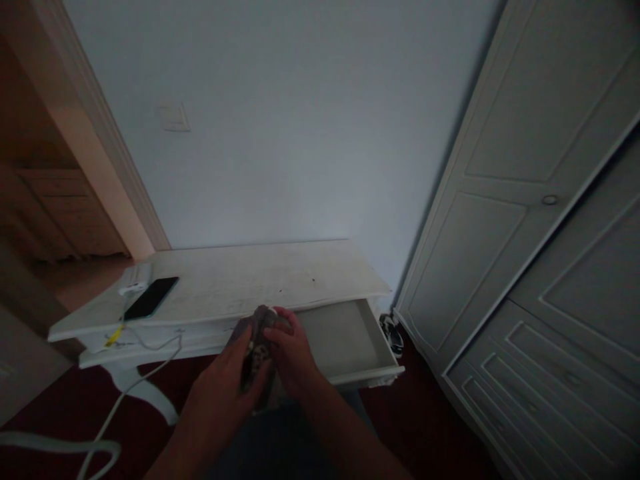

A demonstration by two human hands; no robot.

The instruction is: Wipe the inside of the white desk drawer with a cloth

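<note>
Bundle [259,319] between fingers [286,337]: grey was seen, beige-blotched.
Tabletop [250,275] beyond fingers: dull white was shown.
Floor [400,413] below fingers: dark red was seen.

head view faces forward and down, hands [225,380]

No txt, labels, brands, nos. or signs legible in pic.

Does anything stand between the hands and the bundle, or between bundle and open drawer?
The left hand and right hand touch the cloth bundle; only the right hand shows between it and the open drawer.
</note>
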